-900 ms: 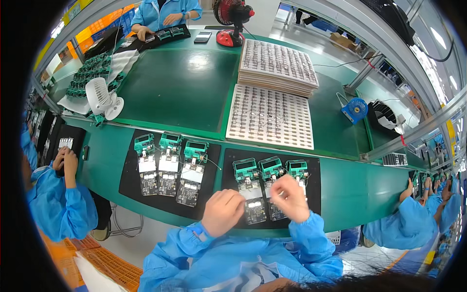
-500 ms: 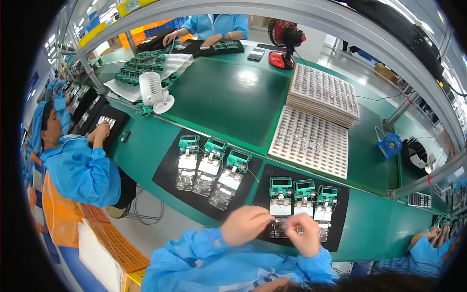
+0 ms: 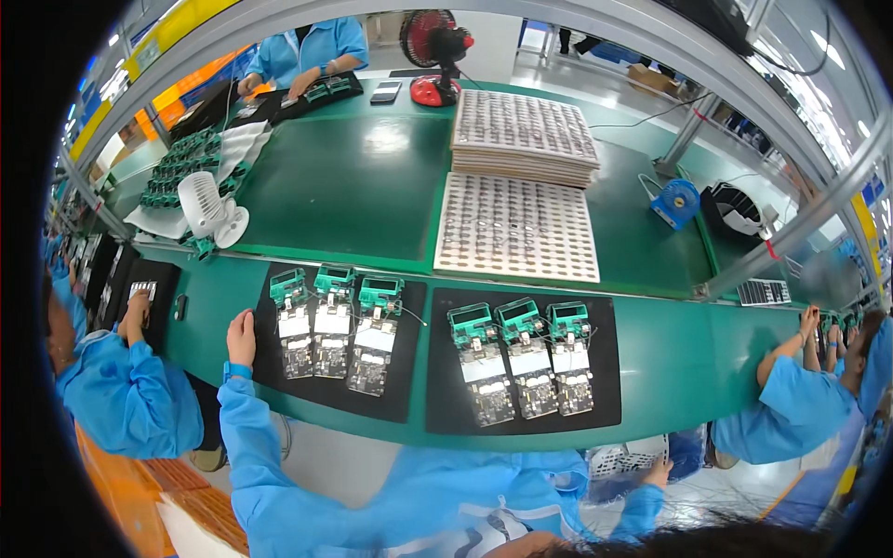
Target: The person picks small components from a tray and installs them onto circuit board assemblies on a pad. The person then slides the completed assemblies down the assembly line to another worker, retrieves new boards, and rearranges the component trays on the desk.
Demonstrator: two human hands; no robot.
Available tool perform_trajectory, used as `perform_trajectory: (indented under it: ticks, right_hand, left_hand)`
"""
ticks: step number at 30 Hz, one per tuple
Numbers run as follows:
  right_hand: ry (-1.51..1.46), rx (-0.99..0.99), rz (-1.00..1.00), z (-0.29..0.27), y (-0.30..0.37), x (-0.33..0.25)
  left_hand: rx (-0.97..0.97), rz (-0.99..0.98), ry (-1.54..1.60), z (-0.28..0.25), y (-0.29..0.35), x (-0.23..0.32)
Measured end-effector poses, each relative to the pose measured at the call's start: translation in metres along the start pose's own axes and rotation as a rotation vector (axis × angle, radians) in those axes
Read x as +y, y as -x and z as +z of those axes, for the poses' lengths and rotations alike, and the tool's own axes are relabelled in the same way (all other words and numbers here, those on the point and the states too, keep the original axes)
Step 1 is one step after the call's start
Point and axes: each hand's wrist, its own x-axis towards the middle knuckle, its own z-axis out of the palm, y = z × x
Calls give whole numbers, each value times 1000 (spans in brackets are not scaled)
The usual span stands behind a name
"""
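Note:
My left hand (image 3: 241, 340) is over the green bench, just left of the left black mat (image 3: 400, 406). Its fingers point away from me, and nothing shows in them. Down past the bench's front edge, my right hand (image 3: 659, 472) is beside a white perforated basket (image 3: 625, 458); its fingers are partly hidden, so I cannot tell its grip. Three circuit boards (image 3: 369, 377) with green frames (image 3: 381, 293) at their far ends lie on the left mat. Three more boards (image 3: 491, 402), also with green frames (image 3: 472, 321), lie on the right mat (image 3: 595, 414).
Across the bench are stacked white trays (image 3: 517, 244) of small parts, a white fan (image 3: 206, 206), a red-and-black fan (image 3: 434, 90) and a blue fan (image 3: 676, 203). Co-workers sit left (image 3: 130, 395), right (image 3: 791, 414) and opposite (image 3: 312, 51). A metal rail spans overhead.
Both hands have left the boards on the right mat. My left hand moved left past the other mat, my right hand down to the right beside the basket. The view has shifted right.

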Motion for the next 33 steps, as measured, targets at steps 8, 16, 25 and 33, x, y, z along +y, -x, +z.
perform_trajectory:
  ticks: [8,16,25,33]
  right_hand:
    - [-343,552,-212,-137,-25,-154]
    - [-400,186,-221,-132,-61,-204]
    - [-299,420,-169,-171,-107,-160]
    - [-555,264,-797,-177,-169,-343]
  left_hand:
    - [-211,-208,268,-5,29,55]
    - [-294,-157,575,21,86,144]
    - [-577,-224,726,90,138,280]
    - [-834,-252,839,175,188,355]
